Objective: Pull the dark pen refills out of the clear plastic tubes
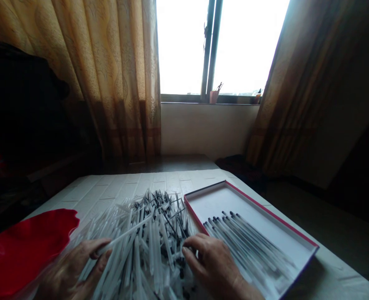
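My left hand pinches one end of a whitish, translucent pen barrel between thumb and fingers. The barrel slants up to the right over a loose heap of similar pale barrels and thin black pen parts. At the heap's right side, beside the tray, my right hand is closed with thumb and forefinger close together. Whatever lies between those fingertips is hidden or too small to name. In the shallow white tray with a red rim, dark-tipped pens lie side by side.
On the left of the table sits a red scalloped dish. Behind the table are a window with gold curtains and a pink cup on the sill. A dark bulky shape stands at the left.
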`<state>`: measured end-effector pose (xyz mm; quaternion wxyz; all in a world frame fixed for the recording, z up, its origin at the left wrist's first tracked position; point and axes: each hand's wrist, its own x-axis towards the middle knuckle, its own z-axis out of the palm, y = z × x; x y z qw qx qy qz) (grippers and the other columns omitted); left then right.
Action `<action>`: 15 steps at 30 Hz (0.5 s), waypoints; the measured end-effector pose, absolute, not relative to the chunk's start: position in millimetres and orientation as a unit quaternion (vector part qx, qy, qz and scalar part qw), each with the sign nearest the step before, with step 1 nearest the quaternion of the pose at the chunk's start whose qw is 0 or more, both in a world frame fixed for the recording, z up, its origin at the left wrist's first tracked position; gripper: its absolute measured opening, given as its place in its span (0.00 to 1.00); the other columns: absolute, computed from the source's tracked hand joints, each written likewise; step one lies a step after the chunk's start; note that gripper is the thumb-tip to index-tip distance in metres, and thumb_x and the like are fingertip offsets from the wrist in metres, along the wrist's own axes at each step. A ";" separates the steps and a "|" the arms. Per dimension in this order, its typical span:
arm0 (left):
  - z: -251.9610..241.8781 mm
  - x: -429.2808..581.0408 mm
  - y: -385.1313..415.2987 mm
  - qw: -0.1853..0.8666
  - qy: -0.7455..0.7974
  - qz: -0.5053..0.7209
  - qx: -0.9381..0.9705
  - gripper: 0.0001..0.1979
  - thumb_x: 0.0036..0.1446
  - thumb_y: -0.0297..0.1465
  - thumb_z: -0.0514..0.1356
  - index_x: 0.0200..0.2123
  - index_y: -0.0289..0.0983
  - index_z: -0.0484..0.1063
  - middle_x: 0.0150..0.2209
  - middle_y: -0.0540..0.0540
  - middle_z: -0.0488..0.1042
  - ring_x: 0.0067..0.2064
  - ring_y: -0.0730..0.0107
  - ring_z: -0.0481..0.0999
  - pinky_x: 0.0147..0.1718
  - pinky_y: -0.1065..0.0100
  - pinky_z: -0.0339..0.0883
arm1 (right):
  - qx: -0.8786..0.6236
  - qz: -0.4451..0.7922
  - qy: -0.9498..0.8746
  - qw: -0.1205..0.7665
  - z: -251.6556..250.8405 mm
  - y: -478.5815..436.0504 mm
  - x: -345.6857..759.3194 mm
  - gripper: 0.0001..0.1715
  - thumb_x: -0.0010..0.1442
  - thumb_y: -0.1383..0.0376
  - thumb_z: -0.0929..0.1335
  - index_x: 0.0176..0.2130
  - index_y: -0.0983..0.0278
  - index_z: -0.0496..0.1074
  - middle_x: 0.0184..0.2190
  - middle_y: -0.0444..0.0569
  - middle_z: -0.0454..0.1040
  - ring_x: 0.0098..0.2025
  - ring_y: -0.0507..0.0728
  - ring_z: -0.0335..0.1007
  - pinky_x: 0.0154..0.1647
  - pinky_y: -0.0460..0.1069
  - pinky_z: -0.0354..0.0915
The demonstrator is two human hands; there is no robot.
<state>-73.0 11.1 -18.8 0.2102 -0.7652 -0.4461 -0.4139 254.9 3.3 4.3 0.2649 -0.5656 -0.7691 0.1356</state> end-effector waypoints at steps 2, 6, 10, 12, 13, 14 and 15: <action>-18.0 -71.5 11.1 0.209 -0.448 -0.403 -0.770 0.15 0.67 0.46 0.55 0.48 0.44 0.72 0.36 0.50 0.80 0.35 0.67 0.82 0.40 0.70 0.73 | -0.572 0.137 -0.772 0.240 2.2 3.4 253.7 0.12 0.61 0.63 0.66 0.36 0.58 0.81 0.34 0.49 0.84 0.36 0.60 0.81 0.36 0.48 0.64; -13.8 -65.7 9.9 0.193 -0.459 -0.382 -0.779 0.16 0.66 0.48 0.54 0.45 0.44 0.73 0.35 0.50 0.81 0.34 0.66 0.83 0.38 0.70 0.75 | -0.585 0.133 -0.772 0.212 1.8 3.4 252.2 0.12 0.60 0.62 0.67 0.38 0.56 0.82 0.32 0.49 0.85 0.36 0.61 0.82 0.35 0.48 0.65; -15.7 -62.8 9.5 0.160 -0.446 -0.382 -0.793 0.17 0.65 0.49 0.55 0.46 0.45 0.74 0.36 0.50 0.82 0.34 0.67 0.84 0.37 0.72 0.76 | -0.592 0.126 -0.768 0.209 4.4 3.4 251.8 0.13 0.60 0.62 0.67 0.38 0.55 0.82 0.31 0.49 0.85 0.35 0.61 0.82 0.33 0.48 0.64; -18.4 -62.8 9.9 0.154 -0.443 -0.376 -0.799 0.17 0.65 0.49 0.55 0.46 0.46 0.74 0.36 0.51 0.82 0.35 0.68 0.84 0.37 0.73 0.77 | -0.594 0.123 -0.767 0.207 5.1 3.1 251.7 0.13 0.60 0.61 0.67 0.39 0.55 0.82 0.29 0.49 0.85 0.34 0.61 0.82 0.32 0.48 0.64; -19.6 -62.9 10.2 0.154 -0.442 -0.370 -0.803 0.17 0.65 0.49 0.55 0.46 0.46 0.74 0.36 0.51 0.82 0.35 0.68 0.84 0.36 0.74 0.77 | -0.595 0.124 -0.767 0.205 5.3 2.9 251.6 0.13 0.60 0.61 0.67 0.39 0.55 0.82 0.29 0.49 0.85 0.34 0.62 0.82 0.32 0.48 0.64; -20.5 -62.9 10.6 0.154 -0.436 -0.365 -0.808 0.17 0.65 0.50 0.56 0.46 0.47 0.74 0.36 0.52 0.82 0.34 0.69 0.84 0.35 0.74 0.77 | -0.596 0.124 -0.767 0.203 5.4 2.6 251.4 0.13 0.60 0.60 0.67 0.39 0.55 0.82 0.28 0.49 0.85 0.33 0.62 0.82 0.31 0.48 0.64; -21.1 -62.9 10.9 0.152 -0.432 -0.362 -0.812 0.17 0.64 0.50 0.56 0.46 0.47 0.74 0.36 0.52 0.82 0.34 0.69 0.84 0.34 0.75 0.77 | -0.597 0.125 -0.766 0.202 5.5 2.2 251.1 0.13 0.60 0.60 0.67 0.39 0.55 0.82 0.27 0.50 0.84 0.32 0.62 0.82 0.31 0.48 0.64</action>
